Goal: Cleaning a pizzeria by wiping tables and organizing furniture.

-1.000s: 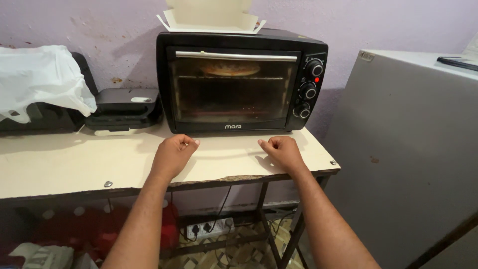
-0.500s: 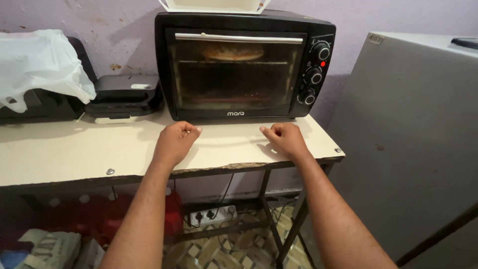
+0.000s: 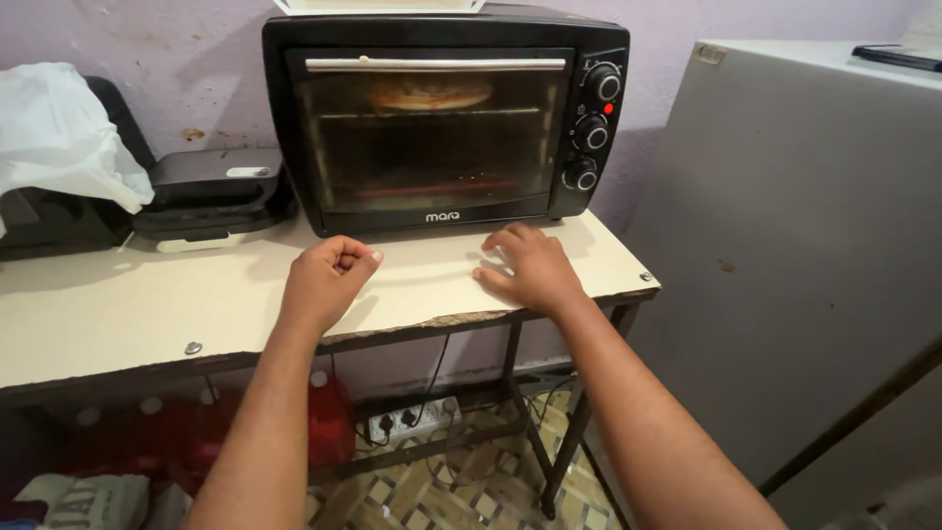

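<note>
Black oven (image 3: pixel 442 128) behind both empty hands, left hand (image 3: pixel 329 280) fisted, right hand (image 3: pixel 530 270) flat on table (image 3: pixel 118 304)

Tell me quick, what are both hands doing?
Left hand: closed fist, holding nothing, on the table.
Right hand: open, flat on the table.

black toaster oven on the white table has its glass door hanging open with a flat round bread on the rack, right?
Not quite: in the head view the black toaster oven has its glass door shut. The flat round bread does sit on the rack inside, and the oven stands on the white table.
</note>
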